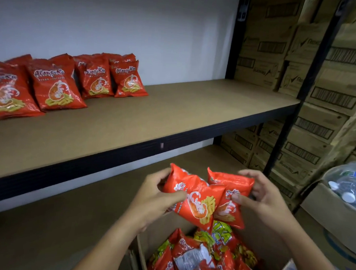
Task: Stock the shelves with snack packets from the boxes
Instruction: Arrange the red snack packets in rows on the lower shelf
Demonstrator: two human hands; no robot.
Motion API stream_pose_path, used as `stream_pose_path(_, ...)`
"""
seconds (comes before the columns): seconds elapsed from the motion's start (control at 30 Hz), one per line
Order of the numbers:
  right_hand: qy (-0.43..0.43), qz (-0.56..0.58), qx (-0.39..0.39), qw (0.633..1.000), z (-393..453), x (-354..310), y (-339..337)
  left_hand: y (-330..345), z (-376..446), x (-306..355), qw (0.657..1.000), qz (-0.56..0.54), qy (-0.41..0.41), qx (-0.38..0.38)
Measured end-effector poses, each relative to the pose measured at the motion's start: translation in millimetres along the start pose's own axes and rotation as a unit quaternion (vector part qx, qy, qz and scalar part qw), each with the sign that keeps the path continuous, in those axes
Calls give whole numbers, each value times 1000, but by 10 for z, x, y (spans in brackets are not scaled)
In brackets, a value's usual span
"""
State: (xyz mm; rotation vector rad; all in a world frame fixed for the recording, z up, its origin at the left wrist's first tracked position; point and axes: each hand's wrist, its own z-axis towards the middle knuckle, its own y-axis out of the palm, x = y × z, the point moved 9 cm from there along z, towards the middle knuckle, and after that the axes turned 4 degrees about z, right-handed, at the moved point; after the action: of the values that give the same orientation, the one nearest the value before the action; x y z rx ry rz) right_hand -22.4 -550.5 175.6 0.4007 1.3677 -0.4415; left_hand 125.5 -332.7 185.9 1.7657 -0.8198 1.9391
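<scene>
Left hand point(156, 192) grips one red prawn-cracker packet point(192, 199); right hand point(258, 193) pinches a second packet point(231, 194) at three o'clock, above the open box point(266, 238).

a plain white wall point(117, 24) stands at the back. to the right, stacked brown cartons point(324, 84) fill the space behind black metal uprights point(312, 65). the light is dim and even.
</scene>
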Motion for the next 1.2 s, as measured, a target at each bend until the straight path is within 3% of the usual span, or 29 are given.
stream_pose_path(0.13,-52,42,-22,998,101,-575,21,-303,-66,802,992,21,102,65)
stream_pose_path(0.3,-139,43,-49,988,264,-1261,309,-845,-109,1454,973,3,160,165)
stream_pose_path(0.6,-157,49,-97,982,938,-1700,1263,-1803,230,1768,956,-118,122,241)
stream_pose_path(0.8,-170,80,-60,980,1593,-1759,1784,-2354,601,1845,914,30,158,373)
stream_pose_path(0.93,-151,51,-38,986,2079,-1650,2101,-2423,955,1744,902,123,169,377)
stream_pose_path(1.03,-130,41,-28,990,2382,-1567,2277,-2441,1112,1687,872,211,179,404)
stream_pose_path(1.2,-142,12,-76,987,2758,-1418,2630,-2455,1296,1579,827,339,178,413)
